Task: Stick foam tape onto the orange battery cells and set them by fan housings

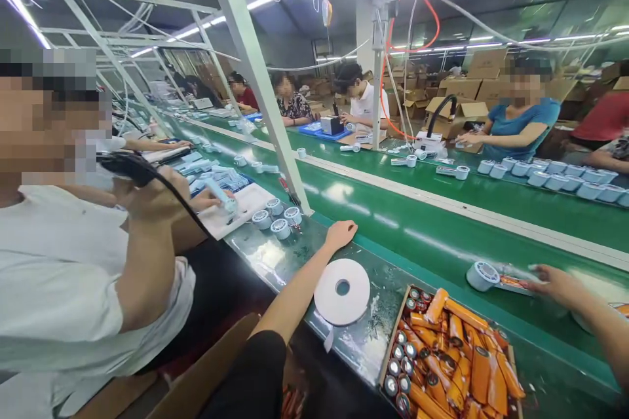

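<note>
My right hand [560,283] reaches in from the right edge over the green belt. Its fingers pinch the handle end of a light-blue handheld fan [483,276], whose round head points left; something orange shows in the opened handle. My left hand [342,234] rests on the bench edge beside the belt, fingers curled in, with nothing visible in it. Just below that forearm lies a white roll of tape [362,294] with a loose end hanging off the bench. A cardboard box [388,357] of orange-wrapped battery packs stands between my arms.
Several round fan heads [280,228] sit on the bench near a metal post [260,78]. To the left a co-worker [63,262] sits beside a white tray [246,206]. More fan parts [452,172] lie on the belt [393,222], with people along its far side.
</note>
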Motion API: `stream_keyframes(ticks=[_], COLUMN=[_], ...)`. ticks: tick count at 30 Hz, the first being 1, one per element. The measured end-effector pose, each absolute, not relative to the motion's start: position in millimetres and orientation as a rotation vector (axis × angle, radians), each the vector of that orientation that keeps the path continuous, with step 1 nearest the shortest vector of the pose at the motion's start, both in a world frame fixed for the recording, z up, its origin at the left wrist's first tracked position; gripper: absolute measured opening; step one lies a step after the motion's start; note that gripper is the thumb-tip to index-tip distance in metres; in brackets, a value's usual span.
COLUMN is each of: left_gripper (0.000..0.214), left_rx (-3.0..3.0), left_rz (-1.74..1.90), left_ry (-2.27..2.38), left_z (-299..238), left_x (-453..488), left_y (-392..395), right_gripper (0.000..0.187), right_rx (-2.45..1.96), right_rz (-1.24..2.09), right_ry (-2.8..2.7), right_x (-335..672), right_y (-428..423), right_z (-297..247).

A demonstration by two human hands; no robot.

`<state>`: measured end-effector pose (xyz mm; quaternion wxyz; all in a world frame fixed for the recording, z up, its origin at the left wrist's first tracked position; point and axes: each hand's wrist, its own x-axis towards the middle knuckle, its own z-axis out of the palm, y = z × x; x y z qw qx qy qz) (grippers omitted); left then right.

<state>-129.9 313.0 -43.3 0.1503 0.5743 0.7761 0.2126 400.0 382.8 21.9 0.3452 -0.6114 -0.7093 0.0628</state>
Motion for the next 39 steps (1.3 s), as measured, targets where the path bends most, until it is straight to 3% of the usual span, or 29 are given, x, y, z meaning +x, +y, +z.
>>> stream_keyframes(ticks=[6, 10, 17, 26, 39], left_gripper=[0.035, 0.037, 0.04, 0.04, 0.039], left_rx=[1.67, 1.671, 1.686, 1.673, 1.662], left_rz=[0.707, 0.693, 0.704, 0.786, 0.807], left_ry=[2.194, 2.189, 2.151, 2.119, 2.107], left_z=[-44, -56, -66, -65, -61], left_x=[-136, -139, -148, -152, -149], left_y=[315, 316, 322, 320, 319], right_gripper=[0.051, 0.057, 0.068, 0.056, 0.055], right_rx=[-1.71, -1.699, -1.653, -1.673, -1.72], right_rz=[0.447, 0.572, 0.625, 0.668, 0.645], right_ry=[-1.635, -1.493, -1.712, -1.752, -1.776], right_x=[407, 399, 400, 400, 404], right_y=[339, 301, 306, 302, 306], right_z=[-14, -42, -43, -47, -51])
